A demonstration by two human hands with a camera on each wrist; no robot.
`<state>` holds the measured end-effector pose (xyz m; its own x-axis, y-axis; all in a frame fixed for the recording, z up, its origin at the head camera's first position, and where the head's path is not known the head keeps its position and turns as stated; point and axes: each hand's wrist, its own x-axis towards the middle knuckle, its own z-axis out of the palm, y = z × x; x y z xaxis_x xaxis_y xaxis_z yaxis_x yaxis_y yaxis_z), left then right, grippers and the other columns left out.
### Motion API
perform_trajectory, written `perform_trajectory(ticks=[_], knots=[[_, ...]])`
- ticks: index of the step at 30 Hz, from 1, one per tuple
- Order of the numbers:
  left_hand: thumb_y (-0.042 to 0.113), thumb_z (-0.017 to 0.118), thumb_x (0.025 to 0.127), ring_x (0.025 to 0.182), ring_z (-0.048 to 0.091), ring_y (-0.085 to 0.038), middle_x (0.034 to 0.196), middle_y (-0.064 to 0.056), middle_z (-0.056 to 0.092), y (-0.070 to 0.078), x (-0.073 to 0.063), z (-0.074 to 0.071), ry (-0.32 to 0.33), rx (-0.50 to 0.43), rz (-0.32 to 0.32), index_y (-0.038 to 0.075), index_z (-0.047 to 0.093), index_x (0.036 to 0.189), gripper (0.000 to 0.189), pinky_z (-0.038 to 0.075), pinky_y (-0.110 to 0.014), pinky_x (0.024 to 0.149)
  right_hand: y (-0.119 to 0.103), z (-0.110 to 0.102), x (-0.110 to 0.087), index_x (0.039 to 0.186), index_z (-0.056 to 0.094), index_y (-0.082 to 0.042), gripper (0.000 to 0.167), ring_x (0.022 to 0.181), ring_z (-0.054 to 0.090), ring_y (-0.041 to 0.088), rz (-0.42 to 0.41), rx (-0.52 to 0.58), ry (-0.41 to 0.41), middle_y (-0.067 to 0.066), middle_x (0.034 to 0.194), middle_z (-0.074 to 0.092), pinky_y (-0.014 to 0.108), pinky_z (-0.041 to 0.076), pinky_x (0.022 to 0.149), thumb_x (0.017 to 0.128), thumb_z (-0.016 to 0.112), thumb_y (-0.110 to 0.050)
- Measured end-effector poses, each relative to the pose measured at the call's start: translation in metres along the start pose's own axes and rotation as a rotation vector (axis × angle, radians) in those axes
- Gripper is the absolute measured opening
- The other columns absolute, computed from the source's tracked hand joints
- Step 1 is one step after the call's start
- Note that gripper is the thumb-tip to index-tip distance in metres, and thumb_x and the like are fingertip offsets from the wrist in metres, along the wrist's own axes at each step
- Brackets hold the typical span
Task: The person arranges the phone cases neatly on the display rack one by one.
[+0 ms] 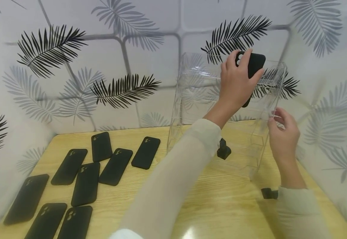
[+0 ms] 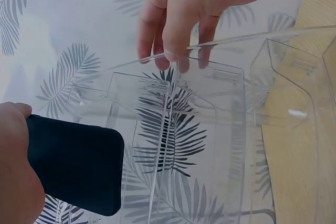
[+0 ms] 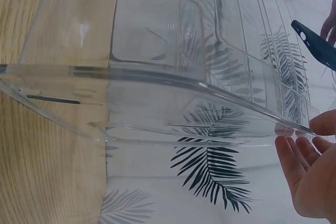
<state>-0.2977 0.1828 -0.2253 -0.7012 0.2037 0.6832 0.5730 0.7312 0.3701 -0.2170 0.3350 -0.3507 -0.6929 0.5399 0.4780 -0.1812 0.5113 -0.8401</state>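
Right across the back spreads the pale backdrop, covered in black and grey leaves, and below it runs the yellow wood-grain table. Standing upright on that, here's the clear rack, see-through, with its tiers of pockets one above another. In from the front come two pale sleeves, the left one cutting diagonally across the rack. And look at the hands! The left hand is up high with a firm hold on a phone case, black and tilted, in front of the rack's upper right; whether it touches the plastic, I can't tell. Lower down, the right hand pinches the rack's right edge, thumb on one side, fingers on the other. Over on the left of the table lie eight more black cases, flat and slanted, their camera cutouts towards the backdrop. Smallest of all, a little black block sits by the left cuff, and a black knob by the right.
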Motion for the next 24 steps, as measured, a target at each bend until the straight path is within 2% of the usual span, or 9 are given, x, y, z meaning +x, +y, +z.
perform_trajectory(ticks=[6, 11, 14, 19, 24], knots=[[0.056, 0.054, 0.099, 0.140, 0.035, -0.018, 0.156, -0.006, 0.031, 0.012, 0.011, 0.007, 0.025, -0.084, -0.046, 0.026, 0.037, 0.155, 0.065, 0.036, -0.023, 0.110, -0.001, 0.000, -0.001, 0.137, 0.063, -0.012, 0.039, 0.104, 0.059, -0.003, -0.021, -0.005, 0.016, -0.002, 0.124, 0.064, 0.014, 0.049, 0.088, 0.099, 0.058, -0.020], [0.058, 0.054, 0.098, 0.136, 0.035, -0.016, 0.155, -0.005, 0.029, 0.018, 0.015, 0.016, 0.037, -0.110, -0.088, 0.027, 0.035, 0.155, 0.067, 0.040, -0.020, 0.104, -0.001, 0.001, -0.001, 0.138, 0.062, -0.012, 0.040, 0.106, 0.059, -0.001, -0.018, 0.009, 0.006, -0.001, 0.125, 0.065, 0.015, 0.049, 0.089, 0.099, 0.058, -0.020], [0.057, 0.054, 0.098, 0.135, 0.035, -0.016, 0.155, -0.005, 0.028, 0.020, 0.016, 0.021, 0.044, -0.101, -0.099, 0.026, 0.034, 0.155, 0.068, 0.040, -0.020, 0.102, -0.001, 0.002, -0.002, 0.138, 0.062, -0.012, 0.040, 0.107, 0.059, 0.001, -0.018, 0.018, -0.001, 0.000, 0.126, 0.064, 0.015, 0.049, 0.090, 0.099, 0.058, -0.020], [0.056, 0.054, 0.099, 0.136, 0.036, -0.017, 0.154, -0.005, 0.029, 0.019, 0.014, 0.031, 0.026, -0.067, -0.114, 0.025, 0.035, 0.154, 0.066, 0.037, -0.022, 0.107, 0.000, 0.001, 0.000, 0.139, 0.062, -0.011, 0.041, 0.107, 0.059, 0.000, -0.033, 0.017, -0.003, 0.004, 0.127, 0.064, 0.014, 0.049, 0.089, 0.099, 0.058, -0.020], [0.058, 0.053, 0.099, 0.133, 0.039, -0.018, 0.155, -0.006, 0.031, 0.019, 0.010, 0.042, 0.001, 0.012, -0.095, 0.024, 0.036, 0.154, 0.066, 0.038, -0.024, 0.107, 0.000, -0.001, -0.002, 0.139, 0.061, -0.011, 0.041, 0.106, 0.058, -0.001, -0.033, 0.008, -0.003, 0.004, 0.128, 0.064, 0.015, 0.049, 0.089, 0.099, 0.058, -0.020]])
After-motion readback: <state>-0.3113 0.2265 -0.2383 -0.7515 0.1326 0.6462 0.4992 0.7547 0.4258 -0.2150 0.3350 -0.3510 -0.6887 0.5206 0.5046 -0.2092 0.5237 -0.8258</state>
